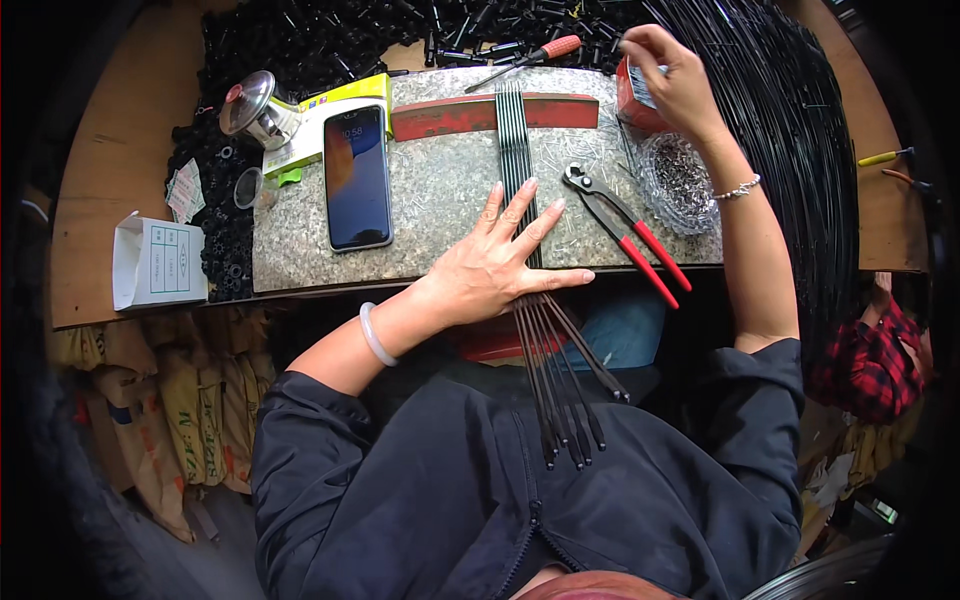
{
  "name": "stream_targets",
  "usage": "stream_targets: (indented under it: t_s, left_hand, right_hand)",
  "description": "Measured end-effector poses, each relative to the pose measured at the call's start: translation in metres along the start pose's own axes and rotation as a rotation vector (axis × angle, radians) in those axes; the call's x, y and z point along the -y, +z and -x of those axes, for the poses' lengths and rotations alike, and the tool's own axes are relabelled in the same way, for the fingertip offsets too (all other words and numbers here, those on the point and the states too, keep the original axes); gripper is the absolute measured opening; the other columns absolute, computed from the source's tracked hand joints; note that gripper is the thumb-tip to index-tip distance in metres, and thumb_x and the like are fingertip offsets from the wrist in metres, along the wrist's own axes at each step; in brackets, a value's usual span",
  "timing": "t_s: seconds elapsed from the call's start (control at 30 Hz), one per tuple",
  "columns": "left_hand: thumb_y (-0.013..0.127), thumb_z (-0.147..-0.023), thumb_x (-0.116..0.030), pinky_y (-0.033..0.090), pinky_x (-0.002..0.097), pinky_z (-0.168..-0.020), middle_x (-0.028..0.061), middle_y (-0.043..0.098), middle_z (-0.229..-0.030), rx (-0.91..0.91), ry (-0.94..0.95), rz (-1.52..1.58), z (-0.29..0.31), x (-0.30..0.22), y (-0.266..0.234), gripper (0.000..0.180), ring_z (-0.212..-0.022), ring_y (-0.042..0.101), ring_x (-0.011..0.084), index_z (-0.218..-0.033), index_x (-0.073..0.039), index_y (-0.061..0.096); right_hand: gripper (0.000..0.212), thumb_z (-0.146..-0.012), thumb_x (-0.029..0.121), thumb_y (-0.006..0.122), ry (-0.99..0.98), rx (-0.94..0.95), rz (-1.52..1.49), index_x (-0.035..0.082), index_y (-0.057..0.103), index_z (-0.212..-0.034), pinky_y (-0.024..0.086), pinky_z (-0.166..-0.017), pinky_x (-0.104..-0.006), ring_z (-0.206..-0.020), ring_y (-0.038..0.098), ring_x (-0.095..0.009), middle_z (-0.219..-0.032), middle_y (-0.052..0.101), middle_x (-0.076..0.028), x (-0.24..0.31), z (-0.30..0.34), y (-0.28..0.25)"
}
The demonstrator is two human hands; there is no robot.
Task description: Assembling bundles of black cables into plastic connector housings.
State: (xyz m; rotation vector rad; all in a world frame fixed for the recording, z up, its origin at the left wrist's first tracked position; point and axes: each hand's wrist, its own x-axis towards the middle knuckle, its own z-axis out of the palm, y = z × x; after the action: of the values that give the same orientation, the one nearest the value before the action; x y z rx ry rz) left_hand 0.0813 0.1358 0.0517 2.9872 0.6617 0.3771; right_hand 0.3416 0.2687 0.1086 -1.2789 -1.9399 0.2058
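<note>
My left hand (505, 255) lies flat with fingers spread, pressing a row of thin black rods (515, 150) onto the stone slab (430, 200). The rods run side by side across a red metal bar (440, 118); their near ends, with small rounded tips, fan out over the slab's front edge. My right hand (672, 80) is raised at the back right, beside a small red box (640, 100). Its fingers are curled together, and whatever is in them cannot be made out. Red-handled pincers (630, 235) rest on the slab, right of the rods.
A glass bowl of small metal pins (680, 180) stands at the slab's right. Left are a phone (357, 180), a yellow-and-white box (310, 130), a metal-lidded pot (258, 112) and a white carton (160, 262). A red-handled screwdriver (540, 55) lies behind. Long black rods (770, 130) pile at right.
</note>
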Motion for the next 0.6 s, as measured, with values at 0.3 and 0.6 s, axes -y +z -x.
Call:
stream_targets:
  t_s: [0.3,0.6]
  left_hand:
    - [0.054,-0.082,-0.033,0.025,0.0621,-0.098,0.0198,0.027,-0.139,-0.014,0.007,0.016,-0.002,0.0,0.002,0.052,-0.127,0.024,0.0477,-0.128,-0.048,0.037]
    - [0.052,-0.082,-0.032,0.025,0.0619,-0.098,0.0207,0.028,-0.138,-0.021,0.007,-0.006,-0.001,0.001,0.002,0.051,-0.126,0.026,0.0478,-0.128,-0.048,0.037]
  right_hand:
    - [0.017,-0.083,0.014,0.059,0.168,0.364,-0.055,-0.002,0.062,-0.087,0.043,-0.061,-0.0254,-0.064,0.051,-0.009,-0.068,0.058,-0.006,0.004,-0.008,0.076]
    - [0.021,-0.083,0.016,0.06,0.205,0.387,-0.065,-0.002,0.064,-0.092,0.046,-0.068,-0.026,-0.071,0.058,-0.011,-0.076,0.064,-0.009,0.01,-0.009,0.084]
